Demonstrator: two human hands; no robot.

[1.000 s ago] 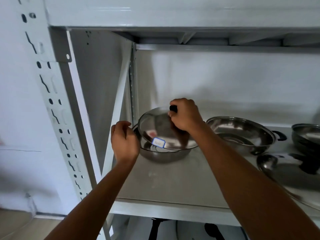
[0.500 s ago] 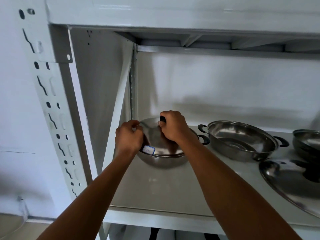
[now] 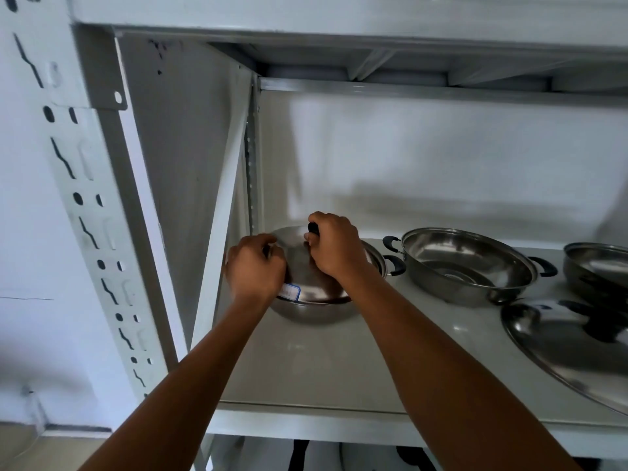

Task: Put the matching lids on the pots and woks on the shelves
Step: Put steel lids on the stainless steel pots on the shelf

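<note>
A small steel pot (image 3: 314, 312) stands at the far left of the shelf (image 3: 326, 365). A domed steel lid (image 3: 306, 270) with a white sticker rests on top of it. My right hand (image 3: 334, 246) grips the lid's black knob. My left hand (image 3: 255, 270) is closed around the pot's left rim, hiding its left handle; the black right handle (image 3: 396, 265) shows. To the right sits an open steel wok (image 3: 469, 266) with two black handles and no lid.
A large loose lid (image 3: 571, 348) lies flat at the shelf's right front. Another open pot (image 3: 598, 266) is cut off at the right edge. The rack's white upright and diagonal brace stand close on the left. The upper shelf hangs low overhead.
The lid came down from a tilted, raised position onto the small pot. My left hand moved from beside the pot onto its left rim.
</note>
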